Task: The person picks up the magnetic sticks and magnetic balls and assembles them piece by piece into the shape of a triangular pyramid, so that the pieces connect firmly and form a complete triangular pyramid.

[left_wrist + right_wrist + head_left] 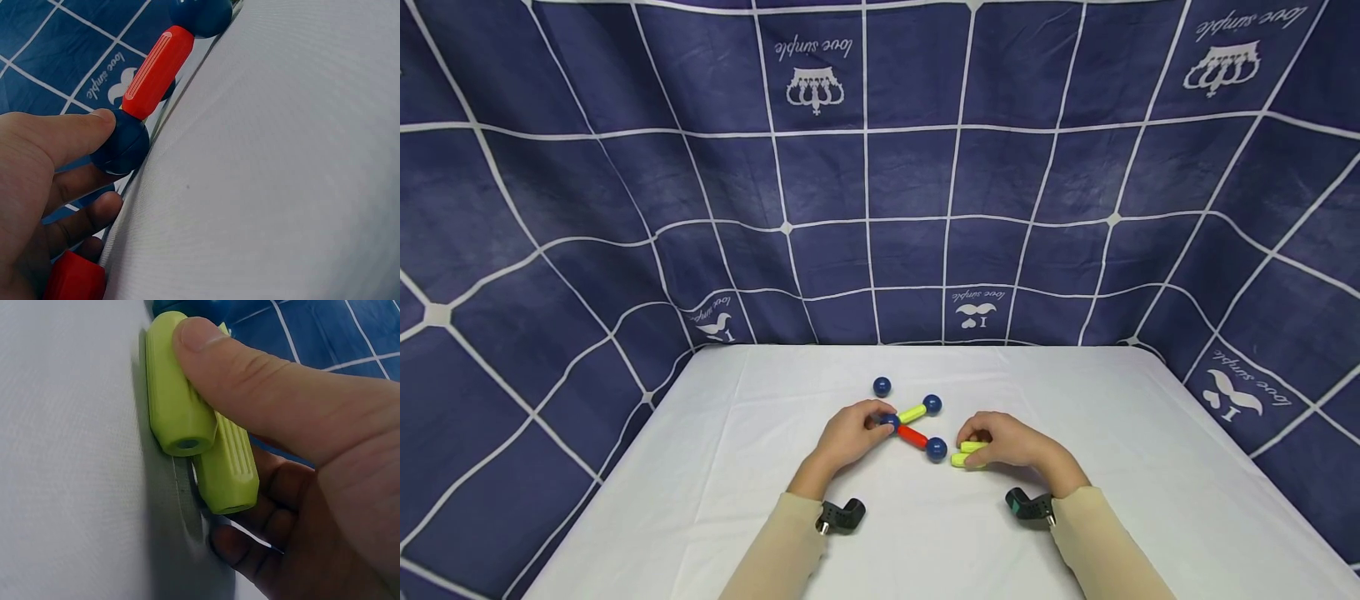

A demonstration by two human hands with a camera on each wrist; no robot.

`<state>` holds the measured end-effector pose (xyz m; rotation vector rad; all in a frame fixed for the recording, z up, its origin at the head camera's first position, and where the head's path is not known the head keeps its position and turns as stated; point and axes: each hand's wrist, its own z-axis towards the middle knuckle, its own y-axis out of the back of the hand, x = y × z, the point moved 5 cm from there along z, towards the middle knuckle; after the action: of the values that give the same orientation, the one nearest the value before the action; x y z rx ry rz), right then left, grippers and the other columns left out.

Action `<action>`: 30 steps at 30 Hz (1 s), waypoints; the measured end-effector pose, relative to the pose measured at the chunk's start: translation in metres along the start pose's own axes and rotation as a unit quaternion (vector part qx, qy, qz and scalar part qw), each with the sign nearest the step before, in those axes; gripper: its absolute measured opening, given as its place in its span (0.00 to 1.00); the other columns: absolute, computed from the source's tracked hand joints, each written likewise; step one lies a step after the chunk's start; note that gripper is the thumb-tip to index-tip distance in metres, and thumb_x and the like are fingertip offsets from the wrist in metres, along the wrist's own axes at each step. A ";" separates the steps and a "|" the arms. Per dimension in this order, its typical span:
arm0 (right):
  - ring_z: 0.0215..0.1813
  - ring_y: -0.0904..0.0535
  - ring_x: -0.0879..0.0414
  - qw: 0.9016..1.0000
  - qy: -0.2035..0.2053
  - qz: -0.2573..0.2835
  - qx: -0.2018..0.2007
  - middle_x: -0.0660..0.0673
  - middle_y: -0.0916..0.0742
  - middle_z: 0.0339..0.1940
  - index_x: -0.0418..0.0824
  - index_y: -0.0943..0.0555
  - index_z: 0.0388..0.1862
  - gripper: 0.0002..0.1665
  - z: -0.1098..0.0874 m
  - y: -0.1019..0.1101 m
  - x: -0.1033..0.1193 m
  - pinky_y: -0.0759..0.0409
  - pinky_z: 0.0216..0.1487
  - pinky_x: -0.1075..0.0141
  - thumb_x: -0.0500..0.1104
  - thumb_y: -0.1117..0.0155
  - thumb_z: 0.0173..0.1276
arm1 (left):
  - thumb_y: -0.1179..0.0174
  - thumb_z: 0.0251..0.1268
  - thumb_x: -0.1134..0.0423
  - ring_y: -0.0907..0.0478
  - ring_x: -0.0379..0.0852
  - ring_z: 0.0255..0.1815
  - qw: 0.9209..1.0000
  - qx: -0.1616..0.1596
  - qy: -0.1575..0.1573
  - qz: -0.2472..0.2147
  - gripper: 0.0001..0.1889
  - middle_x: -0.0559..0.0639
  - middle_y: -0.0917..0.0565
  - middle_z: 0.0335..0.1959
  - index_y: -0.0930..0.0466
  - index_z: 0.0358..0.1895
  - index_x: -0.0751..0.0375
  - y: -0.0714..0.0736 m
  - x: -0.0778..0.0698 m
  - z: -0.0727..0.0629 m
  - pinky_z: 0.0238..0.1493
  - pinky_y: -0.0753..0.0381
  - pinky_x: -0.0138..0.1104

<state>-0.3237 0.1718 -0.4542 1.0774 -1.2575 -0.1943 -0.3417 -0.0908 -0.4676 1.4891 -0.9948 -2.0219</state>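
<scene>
My left hand pinches a blue magnetic ball between thumb and fingers. From that ball a yellow-green rod runs to a second blue ball, and a red rod runs to a third, forming a V. Another red piece shows by the palm in the left wrist view; whether it is held there I cannot tell. Two yellow-green rods lie side by side in my right hand, with the thumb pressed on one and fingers behind the other.
A loose blue ball sits behind the joined pieces on the white-covered table. Dark blue checked cloth hangs behind and at both sides. Each wrist wears a small black camera mount.
</scene>
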 end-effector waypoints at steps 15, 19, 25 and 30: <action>0.38 0.25 0.57 0.990 0.005 0.038 -0.138 0.52 0.17 0.34 0.46 0.14 0.45 0.09 0.010 0.009 -0.002 0.26 0.40 0.69 0.43 0.30 0.67 | 0.33 0.64 0.51 0.28 0.39 0.30 1.000 -0.001 -0.001 0.001 0.13 0.40 0.22 0.29 0.16 0.51 0.39 0.000 0.001 0.001 0.32 0.31 0.33; 0.38 0.22 0.58 0.980 -0.003 0.069 -0.188 0.50 0.14 0.36 0.45 0.14 0.48 0.12 0.015 0.007 0.005 0.23 0.37 0.69 0.44 0.31 0.67 | 0.33 0.64 0.51 0.28 0.39 0.30 1.000 -0.004 -0.005 0.001 0.13 0.40 0.22 0.29 0.16 0.51 0.40 0.000 0.001 0.001 0.32 0.31 0.33; 0.37 0.20 0.54 0.959 0.007 0.153 -0.238 0.42 0.12 0.42 0.41 0.16 0.52 0.14 0.020 0.003 0.015 0.20 0.34 0.67 0.43 0.33 0.69 | 0.33 0.64 0.52 0.28 0.39 0.30 1.000 -0.005 -0.007 0.003 0.13 0.40 0.22 0.29 0.16 0.51 0.40 -0.001 0.002 0.002 0.32 0.31 0.33; 0.40 0.18 0.43 0.948 -0.020 0.205 -0.243 0.37 0.13 0.44 0.36 0.18 0.55 0.16 0.023 -0.005 0.020 0.17 0.38 0.60 0.40 0.35 0.71 | 0.33 0.65 0.52 0.28 0.39 0.30 1.000 -0.001 -0.004 0.000 0.13 0.40 0.22 0.29 0.16 0.52 0.40 -0.002 0.002 0.002 0.33 0.31 0.33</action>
<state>-0.3338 0.1435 -0.4462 0.3794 -1.3487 -0.1945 -0.3442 -0.0903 -0.4696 1.4803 -0.9952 -2.0309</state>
